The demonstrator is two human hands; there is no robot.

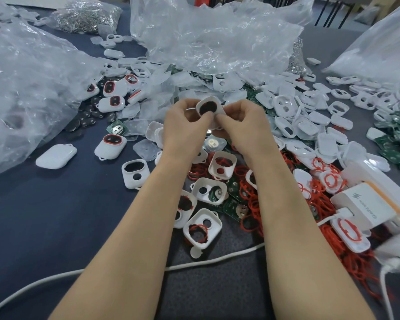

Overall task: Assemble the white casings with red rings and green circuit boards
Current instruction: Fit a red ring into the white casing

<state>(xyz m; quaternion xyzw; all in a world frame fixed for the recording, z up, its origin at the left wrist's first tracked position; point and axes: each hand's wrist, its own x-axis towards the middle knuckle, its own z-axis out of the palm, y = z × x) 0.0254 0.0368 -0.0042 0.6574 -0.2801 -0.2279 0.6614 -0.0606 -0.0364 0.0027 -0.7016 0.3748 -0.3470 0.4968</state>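
Both hands hold one white casing [209, 106] up over the middle of the table, its dark oval opening facing me. My left hand [186, 125] pinches its left and lower edge. My right hand [242, 122] pinches its right side with curled fingers. Loose red rings [252, 204] lie in a heap below my right forearm. Green circuit boards [234, 207] are mixed in among them. Empty white casings [222, 165] lie around the forearms. Finished casings with red rings [110, 144] sit to the left.
Crumpled clear plastic bags [208, 38] rise at the back and left. A white charger block [365, 204] with its cable [194, 264] lies at the right. More white casings [309, 116] and green boards [397, 144] cover the right side of the dark table [56, 215].
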